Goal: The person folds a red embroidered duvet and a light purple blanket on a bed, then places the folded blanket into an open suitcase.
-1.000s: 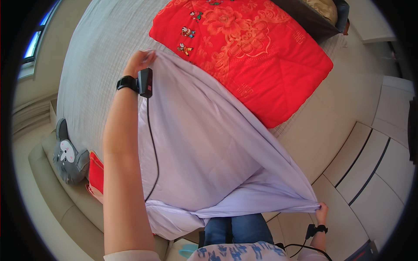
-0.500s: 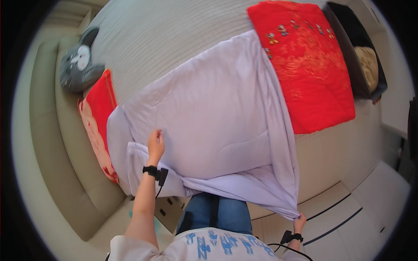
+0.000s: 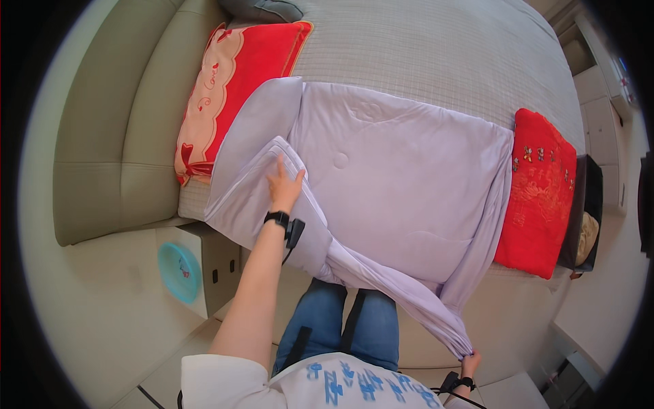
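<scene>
A pale lavender duvet cover (image 3: 395, 170) is spread over the near side of the bed. Its left end is folded over, with layered edges bunched near the pillow. My left hand (image 3: 285, 185), fingers spread, is at those layered edges; whether it presses on them I cannot tell. Low on the right, my right hand (image 3: 471, 361) grips a gathered corner of the cover, pulling it into a taut, twisted strip off the bed's near edge. Loose folds also run down the cover's right side.
A red and pink pillow (image 3: 269, 51) lies by the padded headboard (image 3: 102, 129), near a grey cushion (image 3: 262, 8). On the right are a folded red embroidered quilt (image 3: 535, 204) and a dark box (image 3: 591, 204). A turquoise basin (image 3: 178, 273) sits on the nightstand (image 3: 219, 262).
The view has turned toward the headboard, bringing the basin into sight. My left hand has gone to the cover's layered left edges and its fingers have spread. My right hand keeps its corner.
</scene>
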The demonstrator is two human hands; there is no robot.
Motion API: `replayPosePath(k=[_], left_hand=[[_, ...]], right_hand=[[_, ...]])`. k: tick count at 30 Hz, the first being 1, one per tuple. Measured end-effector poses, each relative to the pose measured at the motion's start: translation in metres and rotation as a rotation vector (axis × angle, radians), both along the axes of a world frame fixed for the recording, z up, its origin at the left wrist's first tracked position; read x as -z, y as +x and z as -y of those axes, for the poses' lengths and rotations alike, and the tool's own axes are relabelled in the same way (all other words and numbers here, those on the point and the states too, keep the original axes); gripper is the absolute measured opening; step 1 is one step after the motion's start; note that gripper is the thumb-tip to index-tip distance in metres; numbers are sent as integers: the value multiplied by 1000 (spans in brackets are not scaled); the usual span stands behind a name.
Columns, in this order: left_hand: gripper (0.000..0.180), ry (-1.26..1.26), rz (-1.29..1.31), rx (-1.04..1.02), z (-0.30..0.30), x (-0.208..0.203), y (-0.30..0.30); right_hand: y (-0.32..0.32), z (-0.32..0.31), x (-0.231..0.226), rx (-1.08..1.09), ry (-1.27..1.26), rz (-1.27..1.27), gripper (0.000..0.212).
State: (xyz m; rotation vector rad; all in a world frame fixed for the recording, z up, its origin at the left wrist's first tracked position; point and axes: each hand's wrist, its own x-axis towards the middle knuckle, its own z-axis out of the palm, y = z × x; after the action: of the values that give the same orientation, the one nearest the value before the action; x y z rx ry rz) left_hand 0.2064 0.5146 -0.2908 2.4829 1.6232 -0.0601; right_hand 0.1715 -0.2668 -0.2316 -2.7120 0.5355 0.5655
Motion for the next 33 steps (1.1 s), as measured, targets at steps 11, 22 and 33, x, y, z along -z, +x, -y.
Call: replayPosePath(k=[11,22,33], left_hand=[[65,-316,-104,-102,-88,33,48],[30,82,311,118,-73,52,-82],[53,-640,812,-1319,-46,-93,-423]], right_hand=[[-11,44,17,5,10,11,23],[-17,25,10,28,52,9,27],[-67,16,-47,558,428,-335,24]])
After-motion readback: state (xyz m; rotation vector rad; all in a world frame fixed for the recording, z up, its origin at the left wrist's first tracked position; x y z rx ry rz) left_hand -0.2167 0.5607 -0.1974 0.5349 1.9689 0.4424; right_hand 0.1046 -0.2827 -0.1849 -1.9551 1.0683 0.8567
